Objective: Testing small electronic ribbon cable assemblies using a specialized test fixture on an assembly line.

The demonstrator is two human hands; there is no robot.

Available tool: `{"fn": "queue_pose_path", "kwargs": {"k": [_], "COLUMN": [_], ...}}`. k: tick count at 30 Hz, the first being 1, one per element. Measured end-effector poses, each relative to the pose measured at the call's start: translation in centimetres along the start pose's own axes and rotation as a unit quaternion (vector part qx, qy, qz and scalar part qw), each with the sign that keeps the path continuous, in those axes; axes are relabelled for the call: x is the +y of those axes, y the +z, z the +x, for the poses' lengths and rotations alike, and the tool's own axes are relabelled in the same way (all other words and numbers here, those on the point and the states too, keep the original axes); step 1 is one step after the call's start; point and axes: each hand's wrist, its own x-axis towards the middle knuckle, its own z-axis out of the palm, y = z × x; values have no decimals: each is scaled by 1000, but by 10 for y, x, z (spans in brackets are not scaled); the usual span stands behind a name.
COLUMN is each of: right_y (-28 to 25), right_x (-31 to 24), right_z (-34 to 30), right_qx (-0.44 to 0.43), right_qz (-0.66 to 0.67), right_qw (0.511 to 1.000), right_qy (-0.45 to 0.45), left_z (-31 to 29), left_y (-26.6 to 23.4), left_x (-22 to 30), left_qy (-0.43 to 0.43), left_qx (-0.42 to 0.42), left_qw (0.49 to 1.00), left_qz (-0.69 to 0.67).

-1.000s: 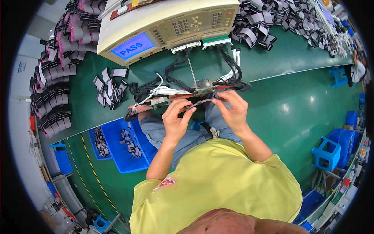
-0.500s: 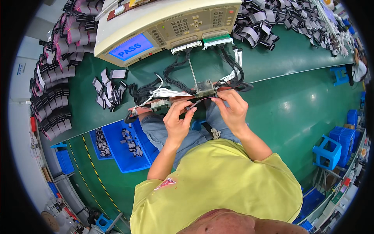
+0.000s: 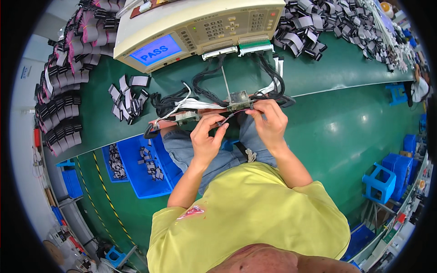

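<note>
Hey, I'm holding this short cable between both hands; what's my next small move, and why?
Perhaps nudge the cable toward the see-through block with your right hand: the cable's right end sits close to that block, while your left hand pinches the other end.

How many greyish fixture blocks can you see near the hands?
2: the left block lies beyond and left of the left hand; the right block lies beyond and left of the right hand. Others may be hidden.

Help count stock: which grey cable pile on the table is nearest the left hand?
The small loose pile near the screen; the big pile and bundles lie farther.
</note>
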Motion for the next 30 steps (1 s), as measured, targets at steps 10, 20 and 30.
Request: {"fn": "queue_pose_path", "kwargs": {"k": [10,20,30], "right_y": [-14,-6,8], "right_x": [-29,-34,-38], "right_z": [5,-5,-5], "right_qx": [-251,-169,-122], "right_qz": [-3,-58,-89], "right_qw": [957,981,988], "right_qy": [-144,-76,-33], "left_z": [-9,-4,8], "left_y": [-8,18,14], "left_x": [13,9,-2], "left_qy": [112,-1,39], "left_qx": [-61,-10,-20], "left_qw": [990,998,993], "left_qz": [67,61,112]}}
